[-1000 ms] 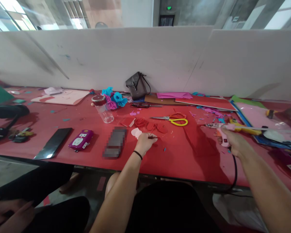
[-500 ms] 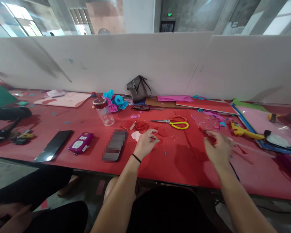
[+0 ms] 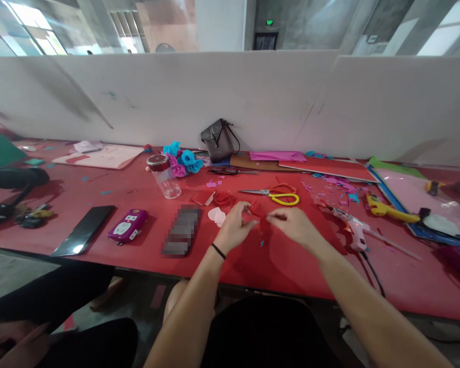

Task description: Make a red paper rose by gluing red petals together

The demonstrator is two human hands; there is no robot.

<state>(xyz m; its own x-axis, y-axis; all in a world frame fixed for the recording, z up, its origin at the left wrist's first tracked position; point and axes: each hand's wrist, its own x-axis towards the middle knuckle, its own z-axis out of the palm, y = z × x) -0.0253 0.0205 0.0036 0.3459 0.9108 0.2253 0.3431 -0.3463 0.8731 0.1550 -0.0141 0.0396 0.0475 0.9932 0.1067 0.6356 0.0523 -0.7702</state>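
**Left hand [image 3: 233, 226] and right hand [image 3: 294, 225] faced each other over a small red piece [image 3: 255, 209]**

From where I stood, the step in hand looked like fine fingertip work, low over the bench [image 3: 138, 258]. The red piece sat at the left hand's fingertips, in the gap between the two hands; red against red, its outline was hard to read. The left hand seemed to hold it, fingers curled, thumb a little nearer the body. The right hand's thumb and fingers were bunched just beside it, but whether they had closed on anything I could not tell.

The next move, I judged, called for a light pinch from the right, with the left as a steady support, since so slight a thing might crease or slip.

Both forearms slanted inward over the near edge, a black band [image 3: 218, 251] round the left wrist. A glue gun [image 3: 354, 231] lay to the right of the right hand, scissors [image 3: 270, 194] just beyond the hands, and pale cut-outs [image 3: 216, 215] just beside the left.
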